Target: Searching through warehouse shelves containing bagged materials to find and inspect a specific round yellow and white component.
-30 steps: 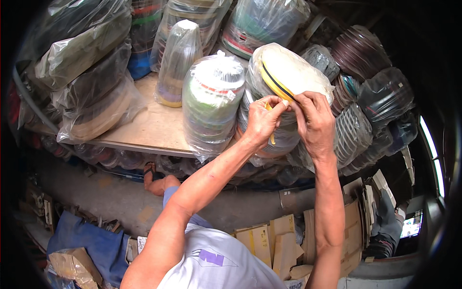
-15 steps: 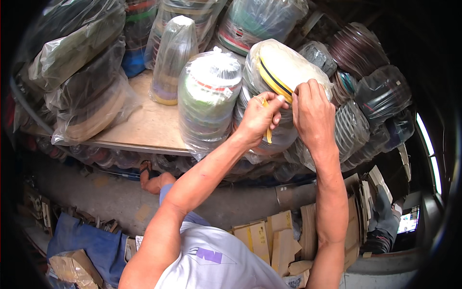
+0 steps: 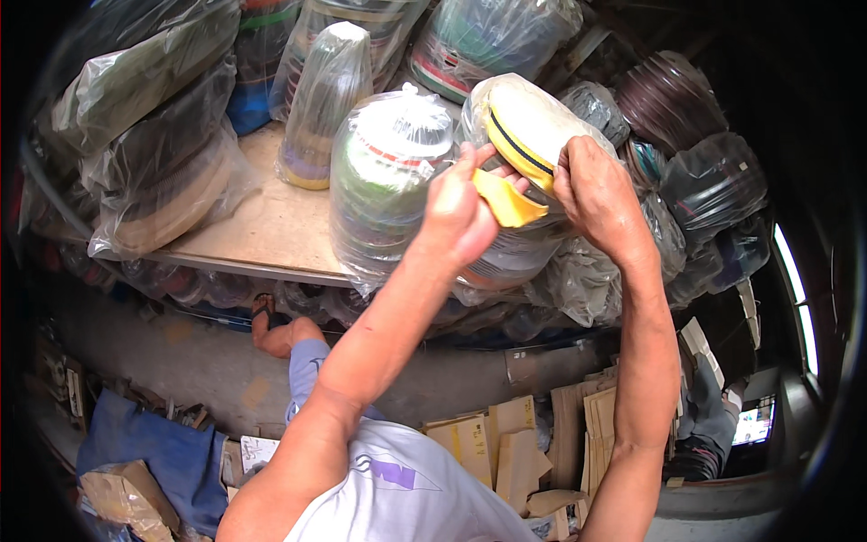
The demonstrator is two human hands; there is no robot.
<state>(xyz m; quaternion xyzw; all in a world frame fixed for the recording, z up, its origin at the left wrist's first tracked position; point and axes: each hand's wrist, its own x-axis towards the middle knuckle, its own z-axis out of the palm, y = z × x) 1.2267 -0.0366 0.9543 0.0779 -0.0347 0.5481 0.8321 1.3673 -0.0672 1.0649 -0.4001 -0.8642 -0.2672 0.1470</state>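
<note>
Hands at twelve o'clock: left hand (image 3: 461, 212) pinching yellow piece (image 3: 506, 200), right hand (image 3: 601, 194) gripping still-bagged yellow disc stack (image 3: 528, 126)

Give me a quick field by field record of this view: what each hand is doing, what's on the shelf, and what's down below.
Left hand: holds a yellow piece, kind unclear, against a bagged stack.
Right hand: grips the clear plastic bag wrapped around a white disc with a yellow and black rim.
Neighbouring bundle: clear bag of stacked coloured discs, upright, just left of the hands.
Shelf: bare wooden board, with more bagged stacks along its back and left.
Below: flattened cardboard boxes and a blue cloth on the floor.
</note>
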